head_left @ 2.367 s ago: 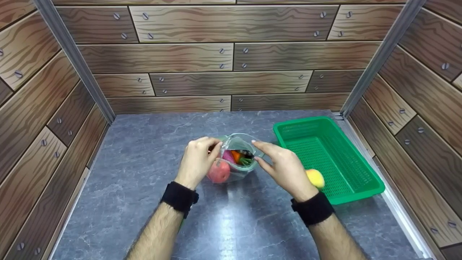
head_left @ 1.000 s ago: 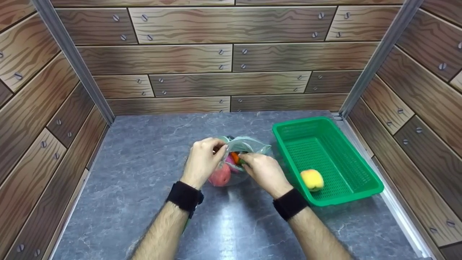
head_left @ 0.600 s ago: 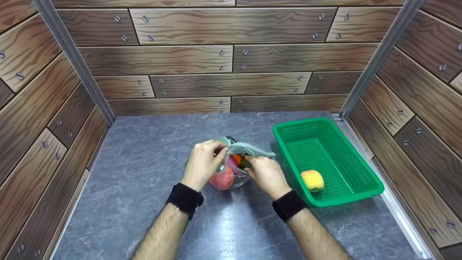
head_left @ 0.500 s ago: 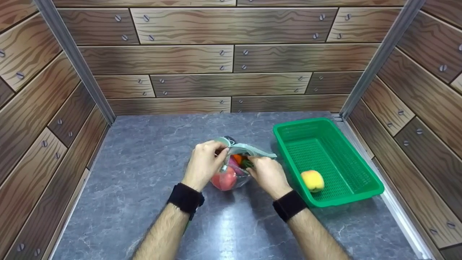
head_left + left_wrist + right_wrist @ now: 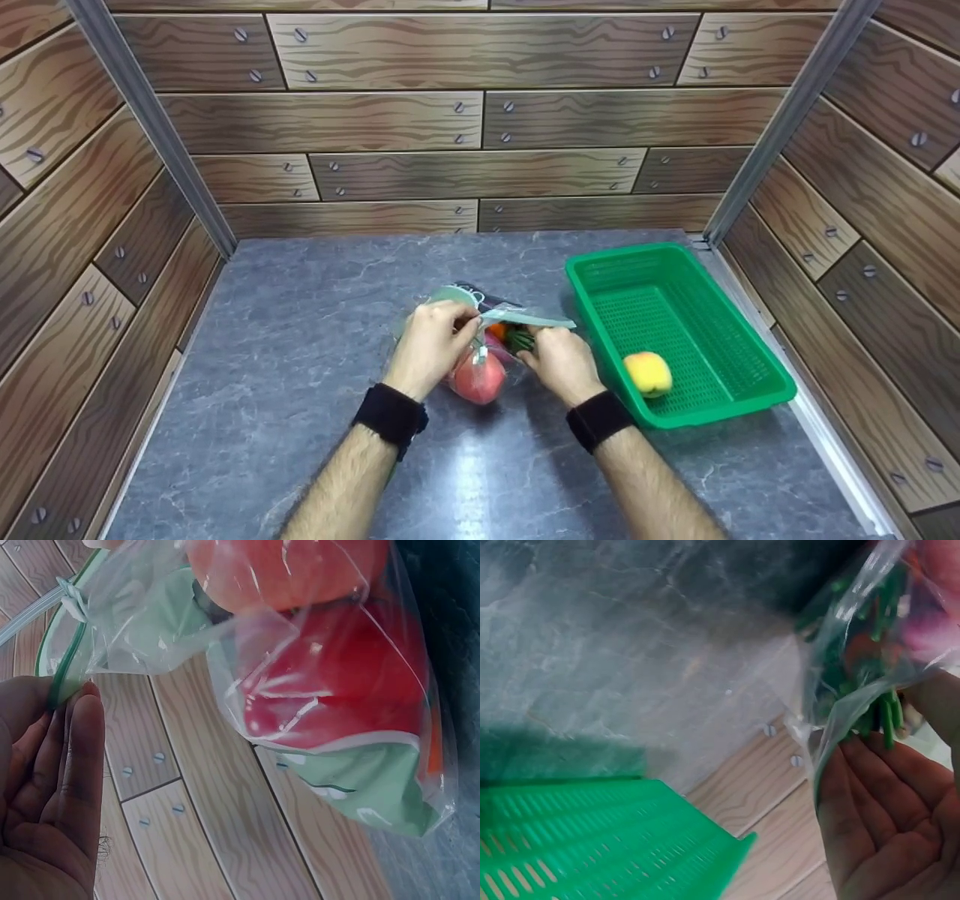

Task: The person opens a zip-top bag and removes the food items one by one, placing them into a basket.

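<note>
The clear bag [image 5: 480, 352] is the reference object; it sits at mid-bench on the grey bench [image 5: 300, 420], with the hands on either side of its mouth. Left hand [image 5: 429, 346]: grip closed in a pinch on the left side of the bag's green zip rim, as the left wrist view confirms [image 5: 64, 682]. Right hand [image 5: 559, 361]: fingers curled at the right side of the bag mouth, pinching the green stems [image 5: 885, 720] of an orange vegetable [image 5: 496, 330] through or beside the film; which of the two cannot be told. A red fruit [image 5: 478, 376] lies low in the bag, nearest the wearer. To the right of the bag stands the green basket [image 5: 750, 390], holding a yellow fruit [image 5: 649, 373]. Hazards: if the right hand pulls with film trapped in the pinch, the whole bag may lift and the red fruit may roll out onto the bench. If the left pinch slips, the mouth may collapse and block removal. The thin stems may snap under a sharp pull. Beyond the bag, the wood-pattern wall [image 5: 480, 150] poses no risk.
</note>
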`<move>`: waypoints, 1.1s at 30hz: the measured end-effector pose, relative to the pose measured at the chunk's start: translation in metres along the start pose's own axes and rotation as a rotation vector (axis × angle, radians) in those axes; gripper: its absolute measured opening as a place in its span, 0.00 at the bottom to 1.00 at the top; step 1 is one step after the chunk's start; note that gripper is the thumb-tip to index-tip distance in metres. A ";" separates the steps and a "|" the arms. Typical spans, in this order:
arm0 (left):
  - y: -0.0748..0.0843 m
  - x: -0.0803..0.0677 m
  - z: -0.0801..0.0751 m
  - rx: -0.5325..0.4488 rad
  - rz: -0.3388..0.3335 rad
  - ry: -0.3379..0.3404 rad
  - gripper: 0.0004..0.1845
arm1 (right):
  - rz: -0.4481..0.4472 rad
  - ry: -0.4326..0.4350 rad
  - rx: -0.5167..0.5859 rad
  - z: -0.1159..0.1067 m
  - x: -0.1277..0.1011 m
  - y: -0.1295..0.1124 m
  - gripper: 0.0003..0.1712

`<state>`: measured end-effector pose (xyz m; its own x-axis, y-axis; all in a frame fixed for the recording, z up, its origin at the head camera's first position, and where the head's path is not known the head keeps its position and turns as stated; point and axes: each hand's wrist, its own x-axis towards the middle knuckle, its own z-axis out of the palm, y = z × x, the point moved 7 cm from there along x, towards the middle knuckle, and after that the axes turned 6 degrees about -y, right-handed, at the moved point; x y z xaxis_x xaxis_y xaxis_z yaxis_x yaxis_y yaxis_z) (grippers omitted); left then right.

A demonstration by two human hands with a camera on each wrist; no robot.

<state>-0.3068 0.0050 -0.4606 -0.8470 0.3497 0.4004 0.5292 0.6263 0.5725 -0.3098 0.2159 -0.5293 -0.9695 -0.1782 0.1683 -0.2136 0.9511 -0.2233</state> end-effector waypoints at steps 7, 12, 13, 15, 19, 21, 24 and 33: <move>-0.004 -0.003 0.010 0.025 -0.002 -0.039 0.04 | 0.004 0.030 -0.033 0.013 0.003 0.008 0.12; -0.005 -0.006 0.008 0.038 -0.005 -0.031 0.04 | -0.045 0.037 -0.006 0.019 0.004 0.009 0.10; -0.005 -0.006 0.007 0.039 -0.007 -0.028 0.04 | -0.058 0.034 0.008 0.020 0.004 0.009 0.10; -0.005 -0.006 0.006 0.039 -0.007 -0.026 0.04 | -0.086 0.029 0.034 0.022 0.005 0.009 0.07; -0.003 -0.006 0.003 0.029 0.004 -0.022 0.03 | -0.137 0.007 0.104 0.023 0.008 0.007 0.07; -0.002 -0.006 0.003 0.029 0.012 -0.018 0.03 | -0.159 -0.005 0.133 0.025 0.010 0.005 0.09; -0.002 -0.007 0.002 0.025 0.019 -0.017 0.03 | -0.184 -0.018 0.161 0.028 0.012 0.003 0.10; -0.010 -0.010 0.001 0.011 -0.035 -0.049 0.04 | -0.379 0.015 0.265 0.045 0.016 -0.007 0.15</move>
<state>-0.3039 -0.0042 -0.4705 -0.8666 0.3612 0.3442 0.4988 0.6462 0.5776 -0.3292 0.1944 -0.5686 -0.8159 -0.4951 0.2987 -0.5776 0.7219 -0.3812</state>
